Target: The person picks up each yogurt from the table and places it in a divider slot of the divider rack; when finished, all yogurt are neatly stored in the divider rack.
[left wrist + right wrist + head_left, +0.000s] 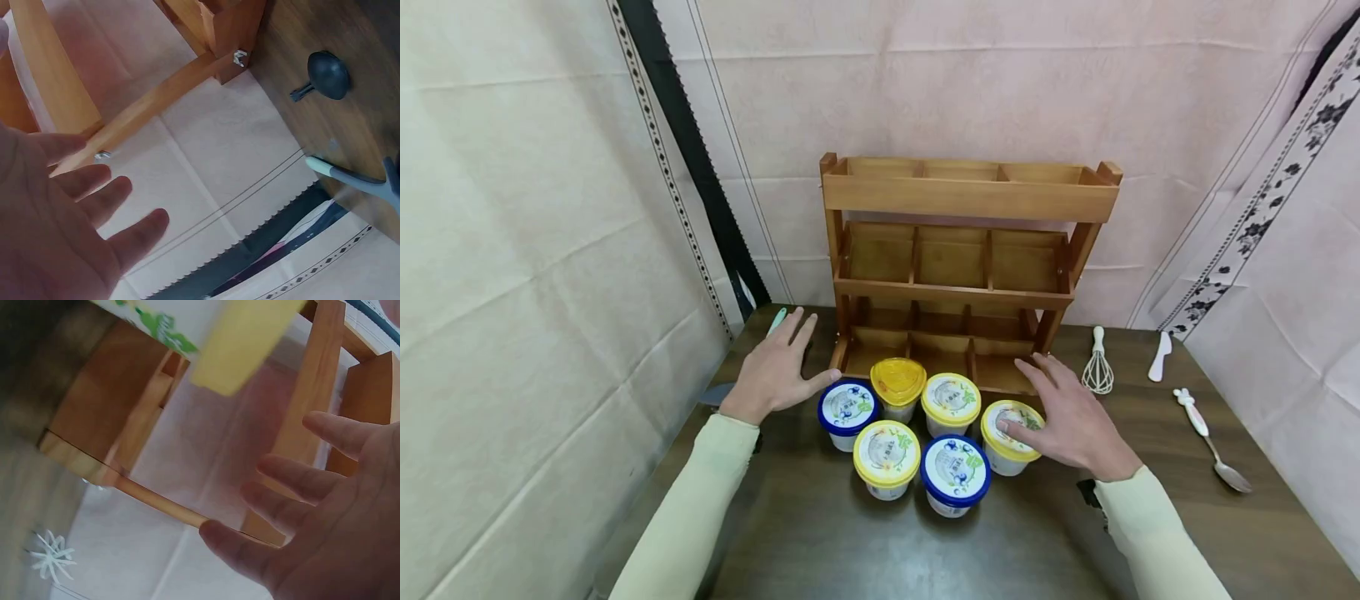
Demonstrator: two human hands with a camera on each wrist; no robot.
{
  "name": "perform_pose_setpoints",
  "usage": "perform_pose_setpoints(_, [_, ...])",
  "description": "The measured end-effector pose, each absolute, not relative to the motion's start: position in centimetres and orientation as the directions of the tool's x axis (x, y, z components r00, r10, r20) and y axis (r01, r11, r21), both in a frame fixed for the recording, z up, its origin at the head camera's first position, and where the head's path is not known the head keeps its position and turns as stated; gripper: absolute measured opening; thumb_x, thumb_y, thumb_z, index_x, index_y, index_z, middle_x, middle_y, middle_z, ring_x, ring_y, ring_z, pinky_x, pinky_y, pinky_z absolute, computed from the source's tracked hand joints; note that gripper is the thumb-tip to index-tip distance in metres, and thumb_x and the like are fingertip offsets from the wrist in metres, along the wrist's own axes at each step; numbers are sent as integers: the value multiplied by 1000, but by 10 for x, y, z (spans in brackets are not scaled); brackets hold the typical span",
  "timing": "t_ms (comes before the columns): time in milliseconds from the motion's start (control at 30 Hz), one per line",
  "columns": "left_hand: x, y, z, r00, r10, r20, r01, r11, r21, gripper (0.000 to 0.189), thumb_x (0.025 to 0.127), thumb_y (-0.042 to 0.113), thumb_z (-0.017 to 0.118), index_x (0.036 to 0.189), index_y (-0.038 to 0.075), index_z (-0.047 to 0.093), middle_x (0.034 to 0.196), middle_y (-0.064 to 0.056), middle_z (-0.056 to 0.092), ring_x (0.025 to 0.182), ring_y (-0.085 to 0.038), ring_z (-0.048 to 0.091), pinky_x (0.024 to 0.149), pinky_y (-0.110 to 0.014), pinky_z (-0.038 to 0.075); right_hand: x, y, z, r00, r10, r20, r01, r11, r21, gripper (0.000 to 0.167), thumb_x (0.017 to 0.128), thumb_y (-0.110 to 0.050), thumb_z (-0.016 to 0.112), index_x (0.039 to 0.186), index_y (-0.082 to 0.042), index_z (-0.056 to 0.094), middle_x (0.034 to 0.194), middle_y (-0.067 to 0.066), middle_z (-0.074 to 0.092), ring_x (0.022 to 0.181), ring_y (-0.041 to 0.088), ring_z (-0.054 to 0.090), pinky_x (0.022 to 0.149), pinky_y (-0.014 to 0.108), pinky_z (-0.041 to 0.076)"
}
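Tubs [887, 457], rd & taper-sided, sit nr wooden rack [955, 291].

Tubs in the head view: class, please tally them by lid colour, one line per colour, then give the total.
Blue-lidded tubs: 2
Yellow-lidded tubs: 4
Total: 6

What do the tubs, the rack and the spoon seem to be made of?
Tubs: probably smooth plastic; moulded, rimmed lids.
Rack: likely varnished wood; brown surface with faint grain.
Spoon: shiny grey bowl suggests polished metal; white handle perhaps plastic or ceramic.
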State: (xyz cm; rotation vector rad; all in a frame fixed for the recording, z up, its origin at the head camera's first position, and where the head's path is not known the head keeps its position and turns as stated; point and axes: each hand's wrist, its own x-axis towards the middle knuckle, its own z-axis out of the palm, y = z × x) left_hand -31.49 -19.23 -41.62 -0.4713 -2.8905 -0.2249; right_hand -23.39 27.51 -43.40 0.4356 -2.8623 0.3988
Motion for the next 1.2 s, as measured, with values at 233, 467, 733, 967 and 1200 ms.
perform_pose_setpoints(233, [-330,-200,-424,-914,294,281,356,911,206,105,93,81,53,170,18,21,176,-15,19,159,-41,29,105,-66,53,-234,277,-444,-939,-259,224,-322,892,-318,102,88,-80,65,164,-17,37,168,21,34,151,48,37,111,75,42])
perform_pose_setpoints(467, [-345,-204,-427,-894,299,332,398,872,285,95,97,71,59,168,16,27,174,-16,25,156,-41,34,112,-65,49,-228,277,-453,-926,-298,231,-369,840,-398,90,93,-70,67,160,-16,43,165,20,39,147,48,45,110,73,44])
perform_pose_setpoints(733, [-367,-197,-420,-867,300,399,447,821,354,83,102,65,56,165,15,34,169,-16,34,152,-40,40,120,-64,40,-223,281,-466,-910,-320,262,-410,783,-469,71,101,-54,67,158,-17,46,159,16,49,144,42,49,111,71,45])
perform_pose_setpoints(967, [-388,-194,-412,-866,265,425,455,770,447,66,108,45,57,162,12,38,165,-17,38,149,-39,43,122,-62,38,-216,282,-470,-928,-293,229,-371,748,-551,66,103,-50,65,155,-13,49,152,13,56,135,37,58,102,63,54])
perform_pose_setpoints(1200, [-407,-189,-406,-866,221,448,464,689,556,58,109,29,57,160,9,39,158,-19,44,142,-40,49,116,-61,45,-212,283,-470,-951,-271,149,-304,730,-612,73,102,-53,67,158,-12,45,154,17,53,130,36,60,89,47,61])
